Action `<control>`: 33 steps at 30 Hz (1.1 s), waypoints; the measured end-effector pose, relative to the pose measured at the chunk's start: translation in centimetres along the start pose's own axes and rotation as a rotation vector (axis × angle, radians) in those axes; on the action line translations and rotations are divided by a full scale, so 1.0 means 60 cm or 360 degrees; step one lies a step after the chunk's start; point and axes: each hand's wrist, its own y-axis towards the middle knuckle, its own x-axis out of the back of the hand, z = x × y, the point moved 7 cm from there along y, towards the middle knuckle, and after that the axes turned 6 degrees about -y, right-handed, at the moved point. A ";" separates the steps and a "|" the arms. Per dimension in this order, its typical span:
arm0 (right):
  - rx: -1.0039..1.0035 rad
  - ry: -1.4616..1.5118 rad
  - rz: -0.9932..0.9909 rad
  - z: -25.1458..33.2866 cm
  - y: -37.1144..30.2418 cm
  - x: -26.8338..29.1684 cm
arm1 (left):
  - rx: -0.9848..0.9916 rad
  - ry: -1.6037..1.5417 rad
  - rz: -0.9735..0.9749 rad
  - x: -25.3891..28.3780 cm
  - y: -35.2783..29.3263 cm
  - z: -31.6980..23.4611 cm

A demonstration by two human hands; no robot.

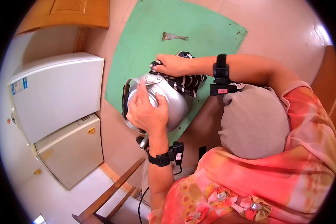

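Observation:
A silver metal kettle lies tipped over near the front edge of a green board, its dark-gripped handle on the left side. My left hand is spread over the kettle's round top and holds it, the thumb apart from the fingers. My right hand grips a black cloth with white stripes, bunched up against the kettle beside the handle's metal bracket. Part of the cloth drapes down over the kettle's body. The underside of my right fingers is hidden.
A small flat grey tool like a scraper lies on the board beyond my hands. To the left stands a white two-door fridge, below a wooden cabinet. A wooden frame is at the lower left.

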 end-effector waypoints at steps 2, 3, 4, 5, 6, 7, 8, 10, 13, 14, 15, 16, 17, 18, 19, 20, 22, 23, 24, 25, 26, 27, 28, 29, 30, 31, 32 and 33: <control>0.0086 0.0125 -0.0047 -0.004 -0.013 0.012 | -0.0006 -0.0002 -0.0004 0.001 0.003 -0.004; 0.0084 0.0203 -0.0031 -0.011 -0.023 0.012 | -0.0015 -0.0008 -0.0032 0.002 0.004 -0.005; 0.0068 0.0223 -0.0002 -0.019 -0.032 0.010 | -0.0034 -0.0024 -0.0051 0.004 0.005 -0.006; 0.0524 0.0196 -0.0084 0.007 -0.046 0.015 | -0.0021 -0.0005 -0.0039 0.003 0.006 -0.003; 0.0922 0.0148 -0.0167 0.029 -0.062 0.017 | -0.0049 -0.0006 -0.0050 0.002 0.007 -0.002; 0.0980 0.0166 -0.0145 0.031 -0.063 0.009 | -0.0066 -0.0017 -0.0059 0.001 0.006 -0.002; 0.0896 0.0128 -0.0182 0.027 -0.054 0.002 | -0.0061 -0.0015 -0.0049 -0.001 0.003 -0.001; 0.0834 0.0060 -0.0299 0.032 -0.030 -0.008 | -0.0071 0.0012 -0.0027 -0.002 -0.001 -0.001; 0.0228 -0.0048 -0.0262 0.008 0.030 -0.014 | -0.0047 -0.0048 -0.0034 -0.002 0.002 -0.002; 0.0075 -0.0185 -0.0233 0.001 0.039 -0.015 | -0.0048 -0.0047 -0.0044 0.000 0.004 -0.002; 0.0194 -0.0159 -0.0283 0.011 0.039 -0.006 | -0.0056 -0.0035 -0.0060 0.001 0.007 -0.004; 0.0172 -0.0101 -0.0227 0.007 0.036 -0.003 | -0.0062 -0.0022 -0.0067 0.002 0.009 -0.006; 0.0141 -0.0036 -0.0164 0.002 0.027 -0.001 | -0.0064 -0.0027 -0.0082 0.003 0.011 -0.006; 0.0135 -0.0034 -0.0152 -0.004 0.012 0.003 | -0.0055 -0.0026 -0.0071 0.006 0.008 -0.005; 0.0368 0.0135 -0.0082 0.005 -0.008 0.006 | -0.0048 -0.0017 -0.0075 0.007 0.008 -0.005; 0.0575 0.0298 -0.0008 0.014 -0.027 0.010 | -0.0039 -0.0009 -0.0084 0.007 0.007 -0.003; 0.0786 0.0293 0.0000 0.026 -0.048 0.013 | -0.0041 -0.0027 -0.0093 0.006 0.006 0.001; 0.1013 0.0292 -0.0032 0.041 -0.058 0.016 | -0.0046 -0.0048 -0.0106 0.004 0.005 0.002; 0.0977 0.0289 0.0005 0.045 -0.051 0.010 | -0.0049 -0.0040 -0.0108 0.001 0.005 0.003; 0.0974 0.0195 -0.0012 0.050 -0.044 0.006 | -0.0056 -0.0029 -0.0107 -0.003 0.004 0.000; 0.0952 0.0095 -0.0044 0.058 -0.032 0.001 | -0.0066 -0.0026 -0.0107 -0.003 0.003 0.001; 0.0980 -0.0020 -0.0114 0.066 -0.022 -0.002 | -0.0063 -0.0025 -0.0110 -0.004 0.003 0.001; 0.0938 -0.0029 -0.0097 0.070 -0.010 -0.006 | -0.0026 0.0014 -0.0098 -0.006 0.005 0.005; 0.0718 -0.0008 -0.0003 0.061 0.009 -0.015 | 0.0014 0.0038 -0.0090 -0.008 0.007 0.008; 0.0619 0.0026 0.0028 0.057 0.020 -0.016 | -0.0001 0.0048 -0.0106 -0.007 0.009 0.007; 0.0486 0.0021 -0.0015 0.050 0.030 -0.016 | 0.0010 0.0055 -0.0101 -0.007 0.010 0.008; 0.0469 0.0001 -0.0022 0.045 0.032 -0.013 | 0.0019 0.0065 -0.0094 -0.008 0.011 0.007; 0.0314 -0.0067 -0.0056 0.030 0.035 -0.008 | 0.0009 0.0067 -0.0094 -0.008 0.012 0.004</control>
